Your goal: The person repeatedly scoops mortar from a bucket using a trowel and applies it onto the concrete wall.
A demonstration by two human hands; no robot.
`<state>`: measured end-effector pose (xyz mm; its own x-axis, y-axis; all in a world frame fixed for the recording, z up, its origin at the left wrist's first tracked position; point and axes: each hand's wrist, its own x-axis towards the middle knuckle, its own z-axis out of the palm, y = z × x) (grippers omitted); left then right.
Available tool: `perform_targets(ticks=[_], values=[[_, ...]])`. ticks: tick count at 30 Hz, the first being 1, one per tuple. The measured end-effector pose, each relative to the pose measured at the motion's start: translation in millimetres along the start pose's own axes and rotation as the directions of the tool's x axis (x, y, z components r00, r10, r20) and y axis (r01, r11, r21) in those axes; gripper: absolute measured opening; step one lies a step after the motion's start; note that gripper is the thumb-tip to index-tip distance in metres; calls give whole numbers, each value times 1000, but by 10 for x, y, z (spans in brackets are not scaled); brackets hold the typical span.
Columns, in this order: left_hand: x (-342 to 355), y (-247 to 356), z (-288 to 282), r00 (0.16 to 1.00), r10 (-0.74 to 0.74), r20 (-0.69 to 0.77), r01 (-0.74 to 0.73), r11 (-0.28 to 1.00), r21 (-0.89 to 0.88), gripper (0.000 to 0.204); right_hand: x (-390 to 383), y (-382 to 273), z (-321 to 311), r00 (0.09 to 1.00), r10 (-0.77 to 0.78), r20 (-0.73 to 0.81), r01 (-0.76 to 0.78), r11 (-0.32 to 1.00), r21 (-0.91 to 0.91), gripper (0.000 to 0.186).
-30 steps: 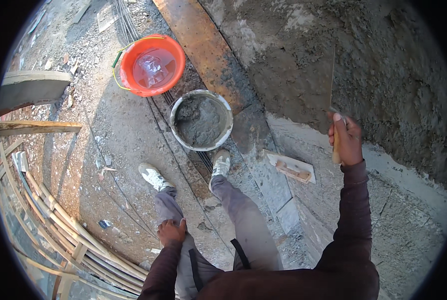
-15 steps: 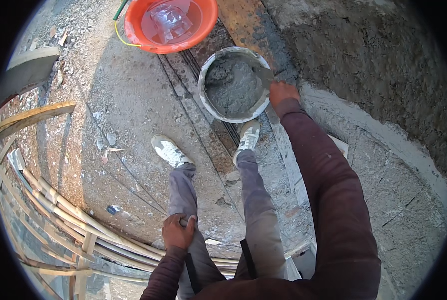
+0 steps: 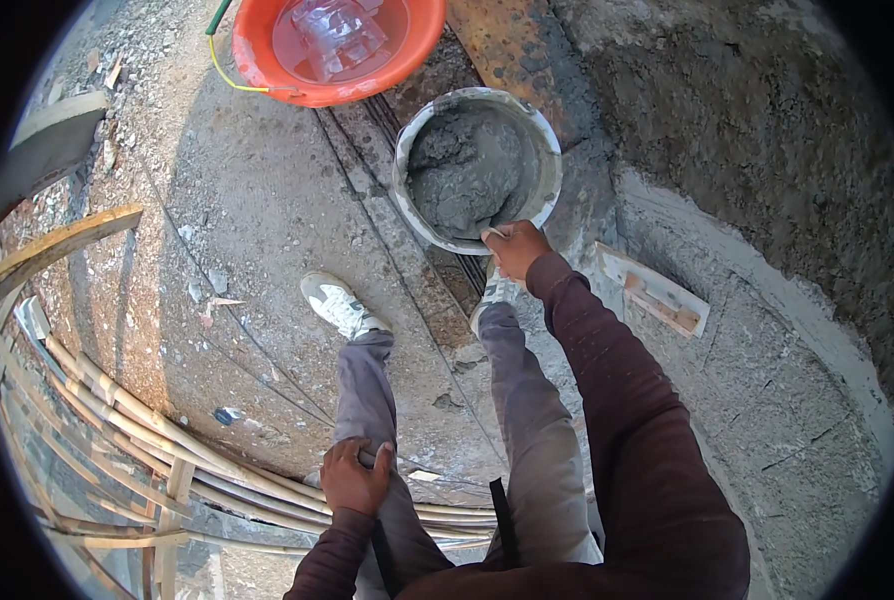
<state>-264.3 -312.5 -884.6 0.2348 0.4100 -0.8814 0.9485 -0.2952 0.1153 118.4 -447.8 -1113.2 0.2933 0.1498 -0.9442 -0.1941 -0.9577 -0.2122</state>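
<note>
Before my feet stands a round white-rimmed bucket (image 3: 551,160) partly filled with wet grey mortar (image 3: 457,185). My right hand (image 3: 517,248) is closed at the bucket's near right rim, knuckles up and thumb toward the mortar. What it grips is hidden by the fingers and the mortar. My left hand (image 3: 355,478) lies over my left knee, thumb apart from the fingers, holding nothing. To the right of my right hand lies a flat, pale rectangular board (image 3: 655,290) with a wooden strip, looking like a plastering float.
An orange basin (image 3: 422,45) of water with a clear plastic bag stands beyond the bucket. Thin dark rods (image 3: 362,200) run along the ground. Bamboo poles (image 3: 207,460) and timber lie at the lower left. A stretch of wet dark mortar (image 3: 747,130) spreads at the far right.
My right hand has moved from the bucket's right rim to its near rim, down and to the left. The pale board has come into fuller view. My left hand stays on the knee.
</note>
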Motion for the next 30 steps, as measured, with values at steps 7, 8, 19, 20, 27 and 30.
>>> perform_targets(ticks=[7,8,19,20,27,30], values=[[-40,671,159,998,-63,-30,65,995,77,45,107,-165,-425,890,-207,407,-290,431,854,46],[-84,712,212,995,-94,-23,96,993,70,45,33,-98,-510,830,-267,490,-433,244,868,48],[-345,721,888,988,-123,-98,119,992,-38,45,-105,-558,-823,764,-641,-77,245,398,-884,25],[-314,728,902,991,-104,-89,99,994,-55,45,-14,-623,-481,775,-628,-70,184,330,-926,22],[-397,320,687,996,-80,-46,77,995,-66,47,-733,-754,-518,796,-597,105,303,242,-922,24],[-348,230,530,998,-64,-22,62,995,-79,45,-895,-1111,-1028,843,-535,-58,120,291,-949,24]])
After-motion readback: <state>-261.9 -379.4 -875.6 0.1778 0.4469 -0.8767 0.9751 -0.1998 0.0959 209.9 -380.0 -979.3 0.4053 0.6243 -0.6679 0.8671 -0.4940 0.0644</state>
